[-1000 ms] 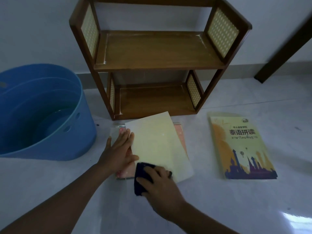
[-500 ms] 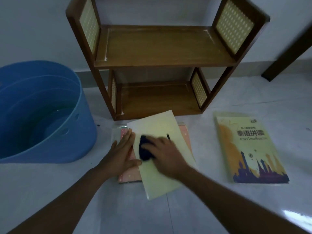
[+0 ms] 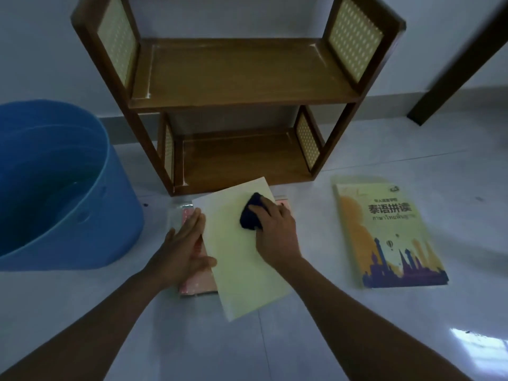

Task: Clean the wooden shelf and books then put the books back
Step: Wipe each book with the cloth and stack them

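right now the right hand (image 3: 275, 229) grips a dark cloth (image 3: 250, 215) on the pale yellow book (image 3: 242, 257), lying askew on a pink book (image 3: 196, 284) on the floor before the wooden shelf (image 3: 242, 75). left hand (image 3: 182, 248), fingers flat, pins both. a hard wipe could skid the yellow book off if that hold slackens.

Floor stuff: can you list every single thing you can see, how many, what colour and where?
wooden shelf: 1, brown with pale woven side panels, against the wall, both tiers bare
tub: 1, blue, left on the floor
pale yellow book: 1, before the shelf, atop the pink book
pink book: 1, under the yellow one
city-skyline book: 1, yellow and purple, flat at right
cloth: 1, dark blue, on the pale yellow book
dark beam: 1, leaning at upper right
left hand: flat, pressing the books' left edge
right hand: holding the cloth
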